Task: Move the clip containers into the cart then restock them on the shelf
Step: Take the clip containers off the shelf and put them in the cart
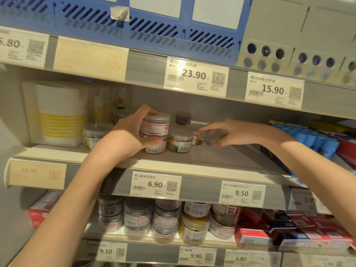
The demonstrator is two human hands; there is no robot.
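Note:
On the middle shelf [202, 160] stand several small clear round clip containers with white labels. My left hand [133, 128] grips one clip container [155, 126], which sits on top of a second container [157, 146]. A third container of coloured clips [180, 140] stands just right of that stack. My right hand [229, 132] reaches in from the right; its fingertips touch the lid of another container [197, 137], with fingers spread. One more container [183, 118] stands at the back, and another [94, 134] at the left.
A white and yellow box [59, 114] fills the shelf's left end; blue glue sticks [310, 139] crowd the right. The lower shelf holds stacked clip jars [165, 216] and red boxes [273, 228]. Blue crates [134, 20] sit above. Price tags line the shelf edges.

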